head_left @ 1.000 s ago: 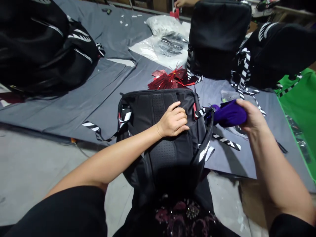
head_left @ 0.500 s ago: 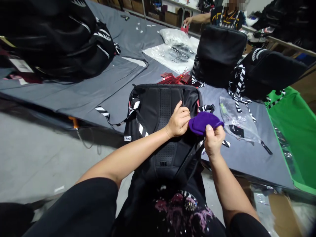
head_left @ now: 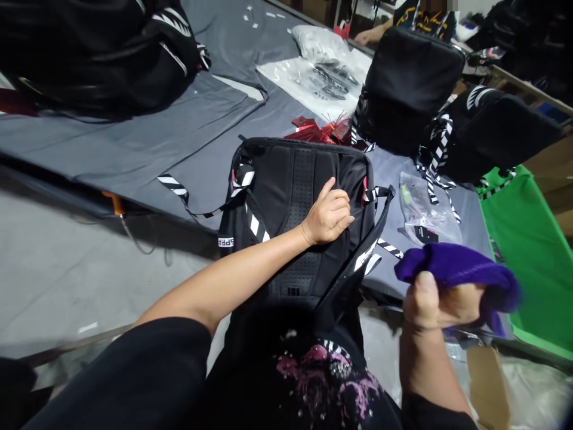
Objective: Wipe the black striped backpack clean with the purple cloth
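A black backpack (head_left: 302, 179) leans upright in front of me at the table's edge, its padded back panel facing me. My left hand (head_left: 329, 214) rests against the right half of that panel with its fingers curled in, holding the bag. Out to the right and clear of the bag, my right hand (head_left: 441, 301) grips a bunched purple cloth (head_left: 461, 266), slightly smeared by motion. A shoulder strap (head_left: 364, 257) hangs loose at the backpack's right side. On the left, a striped black-and-white strap (head_left: 174, 186) trails onto the table.
Red tags (head_left: 316, 130) lie behind the backpack. Two more black backpacks (head_left: 412, 89) stand back right, near a clear plastic bag (head_left: 425, 206) and a green bin (head_left: 528, 239). Black bags (head_left: 102, 60) pile at left on the grey-covered table (head_left: 215, 125). Another person's arm (head_left: 373, 34) reaches in behind.
My right hand has swung right and down, carrying the purple cloth away from the backpack. My left hand stays on the back panel. The view has shifted slightly.
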Action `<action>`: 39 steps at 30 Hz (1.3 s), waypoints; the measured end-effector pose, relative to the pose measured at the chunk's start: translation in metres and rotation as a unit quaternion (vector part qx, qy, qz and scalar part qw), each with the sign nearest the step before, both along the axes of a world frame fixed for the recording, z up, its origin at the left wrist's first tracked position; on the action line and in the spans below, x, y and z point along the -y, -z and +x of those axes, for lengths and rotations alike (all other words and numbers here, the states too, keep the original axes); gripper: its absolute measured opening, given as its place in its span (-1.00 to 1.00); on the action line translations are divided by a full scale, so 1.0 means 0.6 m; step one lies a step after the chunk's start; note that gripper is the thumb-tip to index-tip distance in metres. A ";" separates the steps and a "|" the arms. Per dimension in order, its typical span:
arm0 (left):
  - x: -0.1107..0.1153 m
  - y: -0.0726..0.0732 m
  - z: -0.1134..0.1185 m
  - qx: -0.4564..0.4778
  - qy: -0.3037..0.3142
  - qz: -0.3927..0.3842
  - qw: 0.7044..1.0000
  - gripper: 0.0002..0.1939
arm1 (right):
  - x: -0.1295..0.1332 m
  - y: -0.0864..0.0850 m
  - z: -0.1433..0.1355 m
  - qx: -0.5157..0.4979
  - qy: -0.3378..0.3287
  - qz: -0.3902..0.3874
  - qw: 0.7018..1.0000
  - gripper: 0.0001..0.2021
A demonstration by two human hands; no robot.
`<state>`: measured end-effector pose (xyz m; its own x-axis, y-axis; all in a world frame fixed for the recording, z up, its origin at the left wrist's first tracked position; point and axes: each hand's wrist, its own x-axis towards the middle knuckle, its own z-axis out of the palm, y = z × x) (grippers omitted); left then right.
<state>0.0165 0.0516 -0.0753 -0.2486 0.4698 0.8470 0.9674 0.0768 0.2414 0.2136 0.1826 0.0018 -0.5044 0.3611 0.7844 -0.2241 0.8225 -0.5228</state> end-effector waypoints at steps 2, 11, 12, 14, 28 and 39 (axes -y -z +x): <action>0.002 -0.002 0.002 -0.003 0.001 0.005 1.000 -0.63 | 0.011 0.024 -0.021 -0.063 0.037 0.117 0.990 -0.96; 0.001 0.009 0.000 0.041 -0.001 -0.015 0.999 -0.58 | 0.005 0.118 -0.071 0.259 -0.141 0.205 0.933 -0.79; 0.000 0.010 0.000 0.040 -0.002 -0.013 0.999 -0.58 | 0.003 0.121 -0.064 0.267 -0.145 0.192 0.933 -0.82; -0.001 0.013 0.000 0.032 -0.003 -0.011 0.999 -0.58 | 0.003 0.121 -0.057 0.263 -0.143 0.125 0.946 -0.95; -0.003 0.018 -0.003 0.032 0.000 0.000 0.999 -0.56 | -0.009 0.104 -0.106 0.254 -0.041 0.088 0.962 -0.73; -0.005 0.026 -0.006 0.028 0.006 0.018 0.999 -0.64 | -0.035 0.128 -0.167 0.362 0.043 0.048 0.930 0.01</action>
<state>0.0131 0.0548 -0.0907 -0.2898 0.4434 0.8482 0.9534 0.0556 0.2967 0.1134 0.2039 -0.0752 -0.8854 0.3704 0.2810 0.2271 0.8720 -0.4336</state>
